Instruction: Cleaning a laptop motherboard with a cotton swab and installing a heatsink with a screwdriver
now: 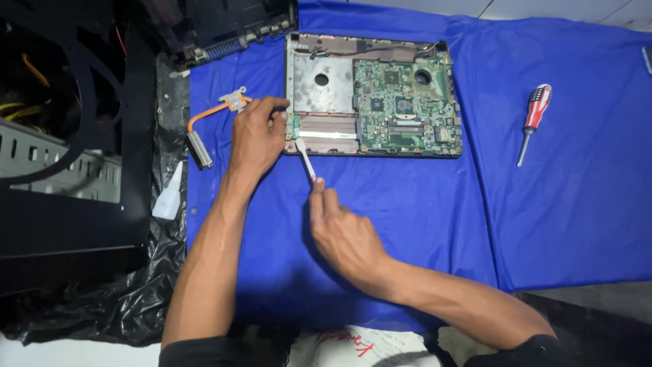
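Nearest you, your two forearms reach out over the blue cloth (421, 224) that covers the work surface. Your right hand (343, 234) is closed around the end of a thin white tool (305, 159), pinching it between thumb and fingertips; the tool's far tip touches the lower left corner of the opened laptop base (322, 85), just by a small green board there. Your left hand (258, 136) rests with fingers curled against the left edge of that base, steadying it rather than gripping anything you can see. Inside the base the green motherboard (406, 105) fills the right half. Just left of your left hand lies a copper heat pipe (207, 115) with its metal fin block. A small white bottle (170, 194) sits on black plastic further left. Well apart on the right lies a screwdriver (533, 121) with a striped handle.
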